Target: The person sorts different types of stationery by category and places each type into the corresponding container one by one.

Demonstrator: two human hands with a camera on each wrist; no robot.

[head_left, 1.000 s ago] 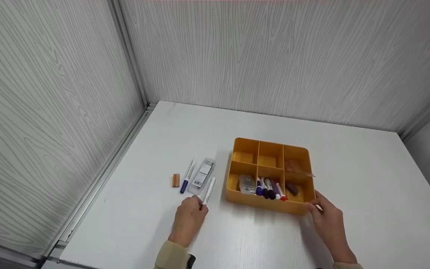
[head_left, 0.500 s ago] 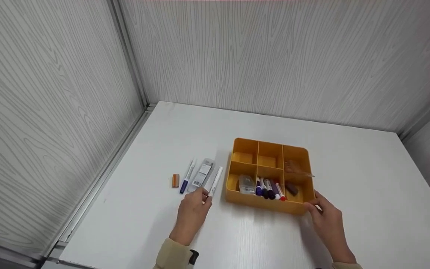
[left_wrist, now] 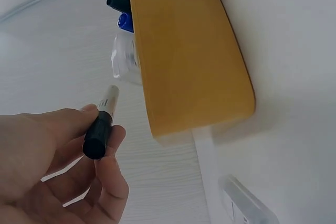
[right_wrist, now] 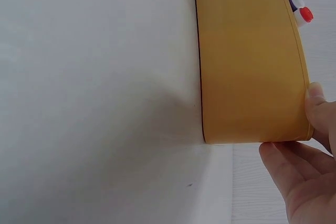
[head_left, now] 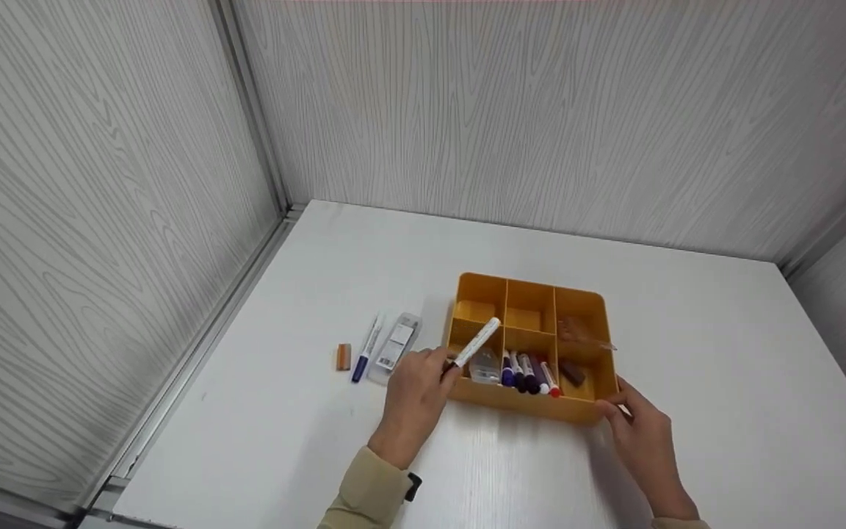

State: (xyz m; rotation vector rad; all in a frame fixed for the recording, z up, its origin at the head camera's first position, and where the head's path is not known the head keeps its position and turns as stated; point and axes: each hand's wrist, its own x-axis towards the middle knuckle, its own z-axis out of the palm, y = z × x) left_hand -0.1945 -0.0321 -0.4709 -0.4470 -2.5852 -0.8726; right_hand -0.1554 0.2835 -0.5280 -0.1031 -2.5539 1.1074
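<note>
My left hand pinches a white marker by its black cap, between thumb and fingers. The marker slants above the front left compartment of a yellow divided box. Below it in that compartment lies a clear plastic case. Several markers with blue, black, white and red ends lean in the front middle compartment. A dark brown block is in the front right one. My right hand grips the box's front right corner, thumb on the rim and fingers against the side wall.
Left of the box, a clear case with a label, a white marker with a blue cap and a small orange-and-brown block lie on the white table. A clear packet rests in the back right compartment.
My left hand has lifted the white marker off the table and carried it right, over the box's left front edge. The right hand stays at the box corner.
</note>
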